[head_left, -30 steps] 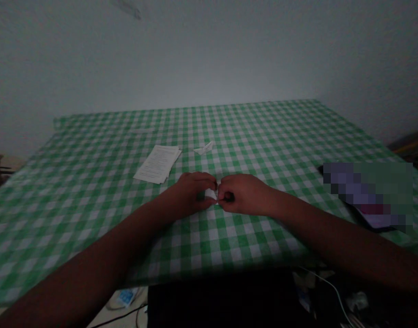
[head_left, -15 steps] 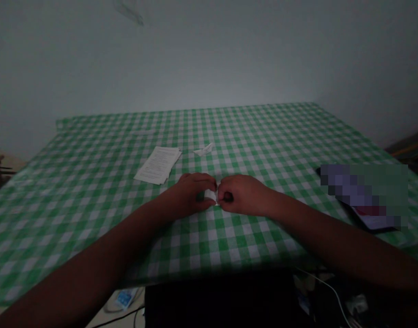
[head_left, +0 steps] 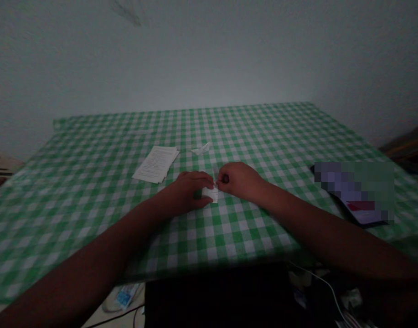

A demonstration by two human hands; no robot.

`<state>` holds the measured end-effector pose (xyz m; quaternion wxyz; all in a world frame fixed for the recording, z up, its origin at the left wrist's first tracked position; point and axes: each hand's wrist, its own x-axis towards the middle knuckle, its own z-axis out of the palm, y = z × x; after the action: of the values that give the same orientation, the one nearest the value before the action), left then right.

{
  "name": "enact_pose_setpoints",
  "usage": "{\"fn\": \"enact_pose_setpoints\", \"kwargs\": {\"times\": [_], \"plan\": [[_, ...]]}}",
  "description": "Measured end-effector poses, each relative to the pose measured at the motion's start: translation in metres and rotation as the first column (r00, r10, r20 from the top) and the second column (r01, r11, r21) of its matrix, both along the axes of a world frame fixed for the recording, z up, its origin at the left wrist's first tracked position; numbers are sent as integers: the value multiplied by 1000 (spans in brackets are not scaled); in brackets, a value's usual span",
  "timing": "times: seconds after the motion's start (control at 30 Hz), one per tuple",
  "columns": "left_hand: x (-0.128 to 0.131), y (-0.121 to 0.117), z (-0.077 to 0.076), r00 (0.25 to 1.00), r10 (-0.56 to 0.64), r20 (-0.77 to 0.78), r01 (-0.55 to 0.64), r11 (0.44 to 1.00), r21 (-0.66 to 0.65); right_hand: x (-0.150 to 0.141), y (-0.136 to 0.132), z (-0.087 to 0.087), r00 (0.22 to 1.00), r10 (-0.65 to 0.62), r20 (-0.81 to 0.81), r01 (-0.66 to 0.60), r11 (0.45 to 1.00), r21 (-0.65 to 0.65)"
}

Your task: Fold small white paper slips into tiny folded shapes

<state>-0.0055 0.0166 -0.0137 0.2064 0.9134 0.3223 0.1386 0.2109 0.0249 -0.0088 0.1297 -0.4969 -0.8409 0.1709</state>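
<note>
Paper (head_left: 210, 196) lies small and pale on the cloth (head_left: 263, 132) between the two hands, near the table's front edge. Left hand (head_left: 206, 193) rests at its left side, thumb and forefinger spread, one tip towards the near edge, the other towards the far edge. Right hand (head_left: 218, 181) is curled at the far right corner, thumb and forefinger brought together; whether paper is caught between them, I cannot tell. Judging by its size beside the flat sheets, some folding appears done, but it looks only partway: its outline is plain, and how many folds are left does not show. Just beyond the hands lies a folded piece (head_left: 201, 149) with pointed ends, seemingly finished. Left of that sits a stack (head_left: 156, 164) of printed sheets, flat and unfolded. Well off to the right is a dark-edged device (head_left: 345, 196), its face blurred out.
</note>
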Motion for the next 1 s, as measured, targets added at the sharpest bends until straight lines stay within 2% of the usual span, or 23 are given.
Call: {"fn": "enact_pose_setpoints", "kwargs": {"times": [0.17, 0.3, 0.47, 0.8, 1.0], "plan": [[-1, 0, 0, 1000, 9, -16, -9, 1000, 15, -1, 1, -4, 999, -41, 6, 40, 997, 73], [-2, 1, 3, 998, -6, -64, 7, 1000, 13, 3, 1, -3, 998, 60, -24, -58, 995, 75], [-8, 7, 2, 995, -96, -32, 98, 993, 65, 10, -2, -2, 985, 165, -57, -163, 986, 48], [-9, 5, -1, 997, -81, 3, 81, 995, 62, -3, -25, 0, 993, 113, -45, -109, 991, 73], [-6, 6, -7, 996, -70, 58, 68, 997, 36, -1, -10, -5, 999, 11, -35, -8, 996, 84]]}}
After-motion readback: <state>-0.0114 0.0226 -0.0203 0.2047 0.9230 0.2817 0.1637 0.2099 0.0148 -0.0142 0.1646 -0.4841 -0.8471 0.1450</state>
